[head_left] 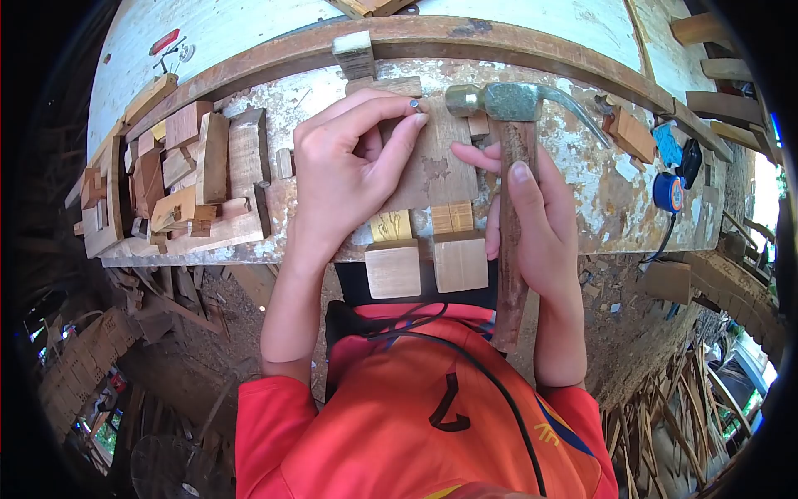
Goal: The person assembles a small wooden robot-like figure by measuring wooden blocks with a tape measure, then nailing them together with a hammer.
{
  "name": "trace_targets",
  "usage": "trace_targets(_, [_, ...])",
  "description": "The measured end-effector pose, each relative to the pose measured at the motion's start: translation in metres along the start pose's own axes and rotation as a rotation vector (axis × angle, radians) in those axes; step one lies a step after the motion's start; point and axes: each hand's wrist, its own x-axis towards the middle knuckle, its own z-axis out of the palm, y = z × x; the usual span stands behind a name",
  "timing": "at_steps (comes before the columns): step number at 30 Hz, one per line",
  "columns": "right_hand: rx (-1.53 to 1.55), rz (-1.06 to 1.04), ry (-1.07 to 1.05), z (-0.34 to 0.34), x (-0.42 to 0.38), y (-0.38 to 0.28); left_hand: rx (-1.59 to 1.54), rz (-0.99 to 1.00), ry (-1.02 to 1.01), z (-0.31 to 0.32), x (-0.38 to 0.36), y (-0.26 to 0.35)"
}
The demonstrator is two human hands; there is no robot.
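Observation:
My left hand (pixel 349 154) is closed in a pinch, thumb and forefinger round a nail (pixel 414 104) whose shiny head shows at the fingertips. Its shank is hidden. Beneath the fingers lies a flat wooden board (pixel 445 158) with a dark patch. My right hand (pixel 549 220) wraps the wooden handle of a claw hammer (pixel 510 102), its striking face to the left, claw to the right, close to the nail. Two pale square-ended wood blocks (pixel 393 270) jut over the bench's near edge, below the board.
Wood offcuts (pixel 191 166) crowd a tray at the bench's left. A long wooden rail (pixel 499 37) runs across behind the board. A blue tape measure (pixel 667 192) sits at right near a wood block (pixel 632 135). A red-handled object (pixel 165 41) lies far left.

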Motion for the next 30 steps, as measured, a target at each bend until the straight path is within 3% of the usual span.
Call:
trace_targets(17, [0.067, 0.015, -0.017, -0.001, 0.0, 0.0, 0.018, 0.077, 0.05, 0.005, 0.002, -0.005])
trace_targets(26, [-0.092, -0.013, 0.048, 0.0, -0.005, -0.03, 0.04, 0.159, 0.029, 0.005, 0.006, -0.002])
trace_targets(30, [-0.215, -0.272, 0.155, 0.002, -0.019, -0.08, 0.037, 0.185, 0.045, 0.007, 0.005, -0.004])
